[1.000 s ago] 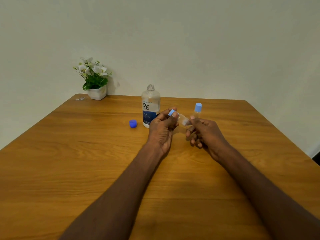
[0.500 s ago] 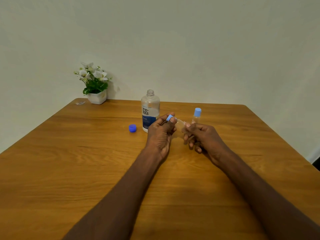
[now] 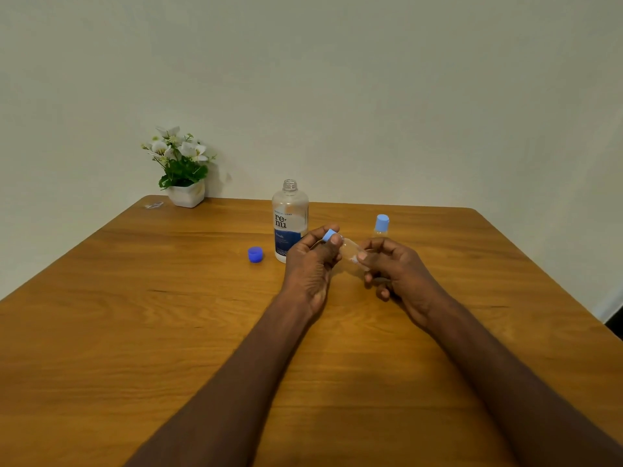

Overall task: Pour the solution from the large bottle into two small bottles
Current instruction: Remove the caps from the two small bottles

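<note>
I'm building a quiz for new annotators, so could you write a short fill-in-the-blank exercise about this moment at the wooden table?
1. The large clear bottle with the blue label stands upright with its neck ____.
2. The dark blue round cap lies on the wooden table to the ____ of the large bottle.
3. The left hand pinches the light blue cap of the small clear bottle, whose body the ____ hand holds.
4. The second small bottle stands with its light blue cap ____.

Missing words: open; left; right; on

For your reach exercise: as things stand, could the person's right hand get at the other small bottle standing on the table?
Probably not yet: the right hand grips the held small bottle. The path to the standing small bottle just beyond looks unobstructed.
</note>
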